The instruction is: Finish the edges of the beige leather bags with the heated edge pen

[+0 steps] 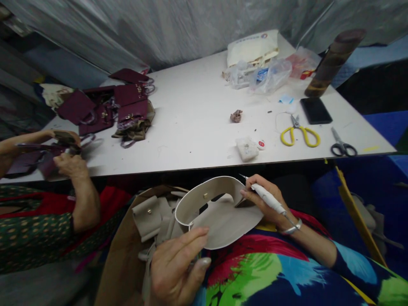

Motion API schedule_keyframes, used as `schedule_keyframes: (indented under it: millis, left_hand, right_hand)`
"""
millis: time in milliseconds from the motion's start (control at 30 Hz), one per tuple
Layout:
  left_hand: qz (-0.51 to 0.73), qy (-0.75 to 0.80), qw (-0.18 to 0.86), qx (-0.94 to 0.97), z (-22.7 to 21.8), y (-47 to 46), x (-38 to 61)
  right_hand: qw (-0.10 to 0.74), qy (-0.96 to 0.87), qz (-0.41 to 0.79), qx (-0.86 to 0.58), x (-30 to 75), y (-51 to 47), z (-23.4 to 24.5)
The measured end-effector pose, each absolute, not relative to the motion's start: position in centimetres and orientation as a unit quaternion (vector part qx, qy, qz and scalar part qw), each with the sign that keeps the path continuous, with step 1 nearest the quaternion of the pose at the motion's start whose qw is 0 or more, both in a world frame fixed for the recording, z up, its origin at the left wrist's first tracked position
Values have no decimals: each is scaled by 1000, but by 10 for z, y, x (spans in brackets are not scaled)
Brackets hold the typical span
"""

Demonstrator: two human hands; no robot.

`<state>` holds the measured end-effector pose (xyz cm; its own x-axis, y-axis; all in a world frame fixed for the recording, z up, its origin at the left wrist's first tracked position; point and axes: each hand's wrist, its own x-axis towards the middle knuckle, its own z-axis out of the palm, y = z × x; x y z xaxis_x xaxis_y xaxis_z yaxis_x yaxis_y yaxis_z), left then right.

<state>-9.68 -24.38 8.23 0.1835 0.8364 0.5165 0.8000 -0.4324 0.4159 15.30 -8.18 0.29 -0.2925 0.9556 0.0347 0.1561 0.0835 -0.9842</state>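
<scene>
My left hand grips the near edge of a curved beige leather bag piece held over my lap. My right hand holds a white pen-like tool, its thin metal tip pointing up-left at the piece's far rim. A small metal stud shows on the curved band. More beige leather pieces lie to the left on a brown sheet.
A white table stands ahead with yellow scissors, grey scissors, a black phone, plastic bags and maroon bags. At left another person's hands work on a maroon piece.
</scene>
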Motion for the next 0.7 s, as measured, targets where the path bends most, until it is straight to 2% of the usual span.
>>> schedule_keyframes:
  millis: [133, 433, 700]
  left_hand:
    - [269, 537, 55, 798, 79, -231, -92]
    - [380, 643, 135, 651, 53, -208, -74]
    - [417, 688, 188, 564, 43, -186, -69]
  right_hand:
    - [391, -615, 524, -440, 153, -81, 1]
    - [380, -615, 532, -441, 155, -79, -2]
    - [374, -624, 513, -455, 160, -82, -4]
